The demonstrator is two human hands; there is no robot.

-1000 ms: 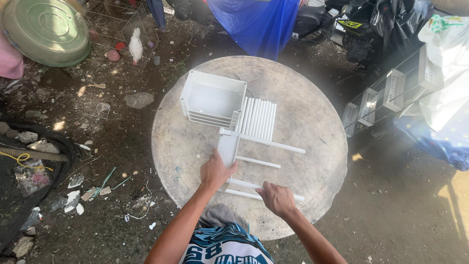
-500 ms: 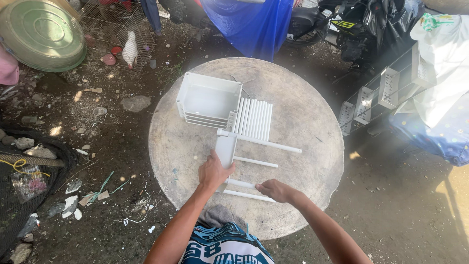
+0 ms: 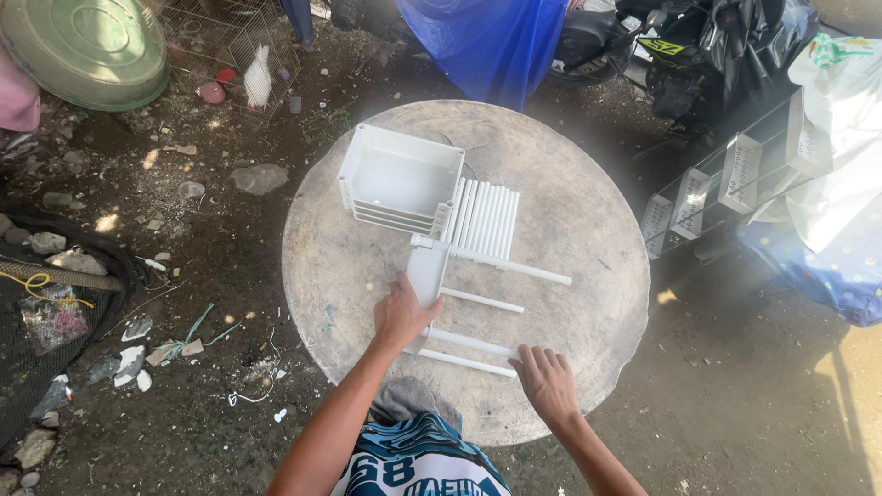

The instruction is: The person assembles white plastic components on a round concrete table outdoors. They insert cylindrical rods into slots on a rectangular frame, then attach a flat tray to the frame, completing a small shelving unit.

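On the round stone table (image 3: 588,276), a white flat plastic bar (image 3: 427,276) is gripped by the left hand (image 3: 401,314) near the table's front edge. The right hand (image 3: 548,381) is laid open, holding nothing, on the ends of two thin white rods (image 3: 473,354) joined to that bar. Behind these, a stack of white trays (image 3: 400,179) and a row of white tubes (image 3: 484,219) are seen.

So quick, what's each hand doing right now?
Left hand: closed on the flat white plastic bar.
Right hand: open, fingertips touching the thin white plastic rod.
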